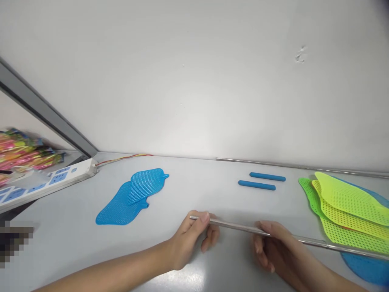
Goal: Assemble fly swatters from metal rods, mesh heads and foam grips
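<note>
A thin telescopic metal rod [234,225] slants across the front of the table, held in both hands. Near its left tip, my left hand [194,231] pinches it between thumb and fingers. My right hand [279,247] is closed round the rod farther along, and the thicker part runs off the right edge. Beyond the hands lie two blue handle grips [257,185], side by side. Two blue fly swatter heads [118,205] overlap on the table to the left of my left hand.
Yellow and green swatter heads [349,202] are piled at the right, with blue ones partly beneath. Another metal rod [273,164] lies along the wall. At left are a white power strip [75,170], a red-yellow cable [121,157] and a heap of colourful packaged items [27,150].
</note>
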The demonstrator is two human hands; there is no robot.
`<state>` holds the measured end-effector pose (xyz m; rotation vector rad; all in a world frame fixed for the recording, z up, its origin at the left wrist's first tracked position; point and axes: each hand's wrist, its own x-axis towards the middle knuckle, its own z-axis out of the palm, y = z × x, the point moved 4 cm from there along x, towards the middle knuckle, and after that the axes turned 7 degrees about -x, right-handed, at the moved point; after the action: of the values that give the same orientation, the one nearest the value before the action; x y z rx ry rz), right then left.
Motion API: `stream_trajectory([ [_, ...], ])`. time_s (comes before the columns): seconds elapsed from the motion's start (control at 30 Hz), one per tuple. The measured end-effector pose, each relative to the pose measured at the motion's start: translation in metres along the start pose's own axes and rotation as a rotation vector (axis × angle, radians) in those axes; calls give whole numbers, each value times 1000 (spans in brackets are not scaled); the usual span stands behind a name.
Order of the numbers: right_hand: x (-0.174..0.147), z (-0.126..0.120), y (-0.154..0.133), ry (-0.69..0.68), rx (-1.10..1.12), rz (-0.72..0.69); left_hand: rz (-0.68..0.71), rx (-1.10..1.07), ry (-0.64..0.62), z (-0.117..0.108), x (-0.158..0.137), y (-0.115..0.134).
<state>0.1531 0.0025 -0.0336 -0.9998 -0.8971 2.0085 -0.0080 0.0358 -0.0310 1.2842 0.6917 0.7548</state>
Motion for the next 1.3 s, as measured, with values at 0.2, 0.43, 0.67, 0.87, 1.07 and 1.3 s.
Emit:
stream_trajectory([
  [0.2, 0, 3, -2, -35, -43, -30, -66, 75, 51, 1, 3, 4],
  [0.43, -2, 5, -2, -73, -76, -11, -20, 104, 16, 4, 0, 8],
  [0.67, -3, 7, -5, -82, -81, -24, 63, 179, 14, 4, -2, 10],
  [0.87, -3, 5, -4, -66, -57, -51, 76, 175, 52, 2, -3, 8],
  [1.07, -4, 3, -4, -67, -38, -49, 78, 82, 51, 1, -1, 8],
  [1.3, -6, -10, -6, 52, -69, -189, 71, 173, 188, -4, 1, 12],
])
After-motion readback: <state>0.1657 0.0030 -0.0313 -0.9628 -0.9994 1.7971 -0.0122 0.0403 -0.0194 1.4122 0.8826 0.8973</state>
